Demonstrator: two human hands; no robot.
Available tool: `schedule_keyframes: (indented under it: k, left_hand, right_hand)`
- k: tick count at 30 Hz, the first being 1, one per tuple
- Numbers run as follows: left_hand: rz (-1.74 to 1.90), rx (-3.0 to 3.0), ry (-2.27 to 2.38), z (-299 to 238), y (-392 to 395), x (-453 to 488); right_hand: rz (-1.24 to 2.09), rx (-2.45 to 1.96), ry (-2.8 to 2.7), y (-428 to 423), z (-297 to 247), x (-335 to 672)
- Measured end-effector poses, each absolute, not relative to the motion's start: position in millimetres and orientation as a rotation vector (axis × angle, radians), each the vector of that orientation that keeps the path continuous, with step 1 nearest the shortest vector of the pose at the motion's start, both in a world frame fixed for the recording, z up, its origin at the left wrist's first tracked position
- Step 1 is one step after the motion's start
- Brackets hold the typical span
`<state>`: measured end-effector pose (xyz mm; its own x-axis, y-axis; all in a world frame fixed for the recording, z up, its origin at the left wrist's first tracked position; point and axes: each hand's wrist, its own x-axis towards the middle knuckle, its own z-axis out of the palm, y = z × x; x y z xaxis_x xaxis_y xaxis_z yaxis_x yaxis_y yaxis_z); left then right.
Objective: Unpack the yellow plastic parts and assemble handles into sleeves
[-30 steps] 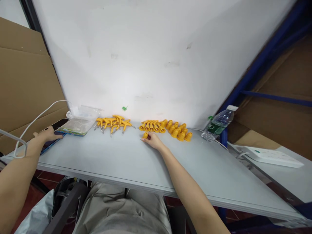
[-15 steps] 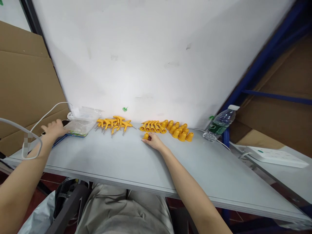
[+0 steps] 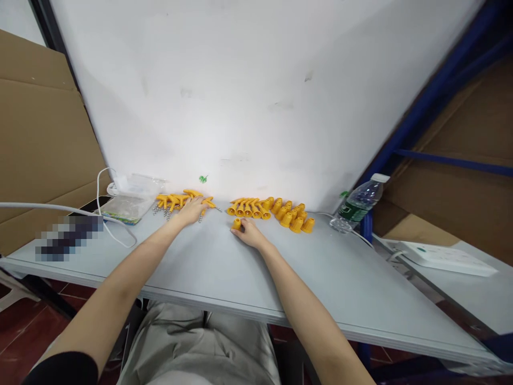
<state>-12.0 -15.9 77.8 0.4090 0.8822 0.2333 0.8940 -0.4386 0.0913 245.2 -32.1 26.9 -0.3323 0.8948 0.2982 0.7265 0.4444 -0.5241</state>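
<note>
One small yellow cap (image 3: 236, 224), likely light, stiff plastic, sits pinched by its sides in the right hand (image 3: 249, 233); left of it, the left hand (image 3: 191, 209) covers T-handled screws (image 3: 172, 200), its grasp unclear

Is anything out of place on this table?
One yellow cap sits alone by the right hand, apart from the other caps. The corkscrew pile at the left hand lies jumbled.
</note>
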Motion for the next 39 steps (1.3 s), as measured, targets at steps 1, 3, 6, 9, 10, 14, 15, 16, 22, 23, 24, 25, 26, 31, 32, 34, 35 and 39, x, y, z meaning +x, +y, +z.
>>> schedule_keyframes:
  k: [1,3,6,9,10,14,15,16,22,23,24,25,26,31,32,34,35,39]
  left_hand:
    - [-0.346,-2.599,-1.684,75,-11,-6]
    - [-0.284,-2.596,-1.795,70,-3,1]
    - [-0.274,-2.568,-1.910,64,4,4]
    - [-0.314,-2.525,-1.880,60,7,3]
    - [-0.325,-2.517,-1.860,58,8,3]
    - [-0.437,-2.499,-1.894,55,9,3]
    - [-0.501,-2.484,-1.926,55,9,4]
    - [-0.582,-2.462,-1.961,56,9,6]
    - [-1.269,-2.380,-2.018,65,-1,18]
    - [-1.409,-2.385,-2.001,65,-3,19]
    - [-1.558,-2.392,-1.975,65,-5,21]
    - [-1.714,-2.396,-1.942,63,-7,22]
    - [-1.871,-2.390,-1.903,60,-9,23]
    - [-2.305,-2.293,-1.815,36,-19,24]
    - [-2.300,-2.287,-1.813,31,-20,24]
    - [-2.250,-2.285,-1.816,25,-21,23]
    - [-2.215,-2.285,-1.827,24,-21,22]
    - [-2.093,-2.276,-1.928,23,-20,21]
  right_hand:
    - [0.403,-1.354,-2.149,-32,27,245]
    - [0.395,-1.349,-2.144,-32,27,245]
    - [0.386,-1.328,-2.137,-31,27,245]
    - [0.393,-1.308,-2.114,-31,27,245]
    - [0.396,-1.304,-2.093,-30,26,245]
    - [0.396,-1.305,-1.993,-29,25,245]
    - [0.390,-1.306,-1.977,-28,25,245]
    - [0.381,-1.306,-1.967,-28,25,245]
    - [0.338,-1.282,-1.982,-23,20,246]
    - [0.335,-1.279,-1.988,-22,19,246]
    - [0.332,-1.276,-1.991,-21,17,246]
    - [0.328,-1.269,-1.991,-20,16,246]
    - [0.324,-1.260,-1.990,-19,14,246]
    - [0.321,-1.209,-2.007,-16,9,248]
    - [0.324,-1.206,-2.009,-15,8,248]
    - [0.327,-1.200,-2.008,-16,8,248]
    - [0.328,-1.197,-2.009,-16,8,248]
    - [0.351,-1.196,-2.020,-17,9,247]
